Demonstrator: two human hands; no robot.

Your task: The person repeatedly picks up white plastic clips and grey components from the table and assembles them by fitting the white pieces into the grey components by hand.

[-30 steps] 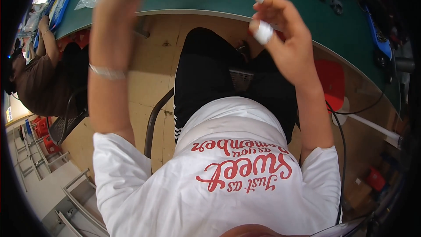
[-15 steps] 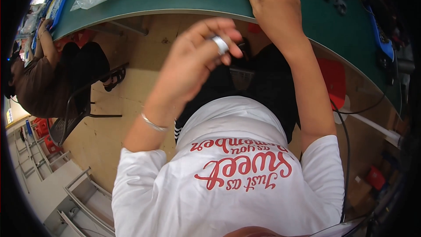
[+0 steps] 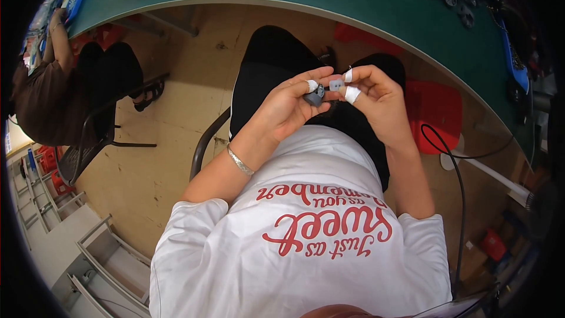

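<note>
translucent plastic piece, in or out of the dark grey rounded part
Out: the right hand pinches the translucent piece, apart from the grey part in the left hand.

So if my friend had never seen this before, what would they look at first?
Probably the big red lettering, upside down on the white shirt in the lower middle. Next, perhaps, the two hands above it: the left hand holds a dark grey part, and the right hand pinches a small pale piece. White wraps on their fingers stand out too.
</note>
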